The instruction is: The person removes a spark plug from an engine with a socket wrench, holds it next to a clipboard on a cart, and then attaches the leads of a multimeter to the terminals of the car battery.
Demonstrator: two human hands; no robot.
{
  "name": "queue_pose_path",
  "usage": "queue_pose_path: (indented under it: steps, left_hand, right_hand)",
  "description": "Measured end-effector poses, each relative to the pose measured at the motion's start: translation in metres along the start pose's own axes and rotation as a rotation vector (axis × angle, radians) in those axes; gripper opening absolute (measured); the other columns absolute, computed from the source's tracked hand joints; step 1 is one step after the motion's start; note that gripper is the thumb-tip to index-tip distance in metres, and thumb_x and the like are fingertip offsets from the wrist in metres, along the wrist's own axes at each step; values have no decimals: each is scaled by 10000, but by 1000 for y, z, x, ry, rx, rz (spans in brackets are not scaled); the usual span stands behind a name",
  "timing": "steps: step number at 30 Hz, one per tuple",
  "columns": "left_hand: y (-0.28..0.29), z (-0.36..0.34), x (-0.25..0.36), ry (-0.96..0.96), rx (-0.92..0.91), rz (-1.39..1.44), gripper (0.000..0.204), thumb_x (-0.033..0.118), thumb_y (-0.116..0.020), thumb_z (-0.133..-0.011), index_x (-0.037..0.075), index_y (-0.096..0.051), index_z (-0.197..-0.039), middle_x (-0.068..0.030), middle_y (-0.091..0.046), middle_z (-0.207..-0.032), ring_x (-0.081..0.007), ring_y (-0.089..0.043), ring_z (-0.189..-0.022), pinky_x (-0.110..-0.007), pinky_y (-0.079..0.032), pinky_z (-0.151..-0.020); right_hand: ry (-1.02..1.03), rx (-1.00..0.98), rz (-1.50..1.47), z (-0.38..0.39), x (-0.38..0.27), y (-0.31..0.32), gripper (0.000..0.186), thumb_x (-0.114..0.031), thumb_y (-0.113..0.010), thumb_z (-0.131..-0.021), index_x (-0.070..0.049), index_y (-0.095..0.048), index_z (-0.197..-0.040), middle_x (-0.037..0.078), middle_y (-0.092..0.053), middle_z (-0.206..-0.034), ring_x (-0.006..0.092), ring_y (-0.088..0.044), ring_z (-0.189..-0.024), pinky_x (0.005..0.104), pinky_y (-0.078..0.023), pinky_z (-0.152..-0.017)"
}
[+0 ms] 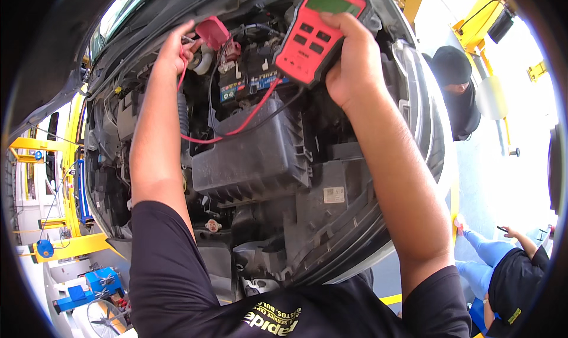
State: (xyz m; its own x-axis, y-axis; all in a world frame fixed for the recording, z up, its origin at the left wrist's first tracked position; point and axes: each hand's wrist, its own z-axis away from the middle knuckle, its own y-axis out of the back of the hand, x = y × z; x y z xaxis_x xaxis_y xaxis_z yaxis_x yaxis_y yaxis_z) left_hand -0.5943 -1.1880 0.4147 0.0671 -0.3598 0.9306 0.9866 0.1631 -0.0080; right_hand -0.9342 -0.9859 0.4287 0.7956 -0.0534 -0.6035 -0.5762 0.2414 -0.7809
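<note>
My right hand point(355, 60) grips a red and black handheld battery tester point(307, 39) by its right side, thumb beside the green screen point(331, 2). A red lead point(251, 116) and a black lead point(271, 123) run from its lower end. The red lead loops left and up to my left hand point(176, 49), whose fingers are closed on its end; the clip there is mostly hidden. Just right of those fingers a red terminal cover point(213, 33) stands raised by the car battery point(236, 85). The battery lies partly behind the tester.
A black plastic engine box point(248, 149) sits below the battery. The raised hood point(47, 54) is at upper left, the front bumper point(435, 131) at right. Two other people, one in a black cap point(451, 65) and one in blue trousers point(488, 252), are at right. Yellow lift posts point(74, 160) stand left.
</note>
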Motion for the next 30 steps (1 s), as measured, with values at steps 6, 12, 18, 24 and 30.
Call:
queue_pose_path:
  steps: [6,12,18,24,30]
  left_hand:
    - [4,-7,-53,-600,-65,-362,345,201,-736,-894,58,-648,-1196,-85,-696,-1063,-162,-669,-879,-269,-542,-675]
    - [25,-34,-68,-594,20,-779,452,158,-668,-864,15,-629,-1291,-122,-699,-1201,-235,-657,-1094,-366,-490,-951]
    - [45,-24,-74,-395,-189,-543,614,-10,-547,-875,43,-430,-1476,-95,-628,-1297,-220,-620,-1149,-346,-486,-970]
    - [-9,1,-61,-470,-116,-390,428,118,-685,-915,-15,-546,-1297,-88,-676,-1069,-133,-628,-870,-305,-503,-735]
    - [-6,14,-52,-682,112,-1224,847,286,-952,-583,-28,-533,-1250,-189,-691,-1080,-336,-671,-1050,-412,-518,-910]
  right_hand:
    - [50,-85,-36,5,5,6,167,-103,-641,-890,-36,-654,-1043,109,-699,-972,235,-702,-868,399,-584,-828]
    - [102,-43,-6,7,10,19,209,-63,-642,-830,-72,-592,-1033,21,-627,-862,133,-616,-796,304,-501,-719]
    - [131,-57,5,9,15,6,252,-90,-652,-848,-89,-602,-1095,6,-626,-857,109,-598,-781,310,-498,-702]
    - [77,-85,-133,2,2,19,189,-37,-658,-821,-80,-588,-991,56,-632,-855,194,-656,-767,362,-530,-669]
    - [27,-48,-24,4,1,5,188,-46,-648,-855,-62,-600,-1035,80,-668,-938,234,-695,-808,401,-591,-724]
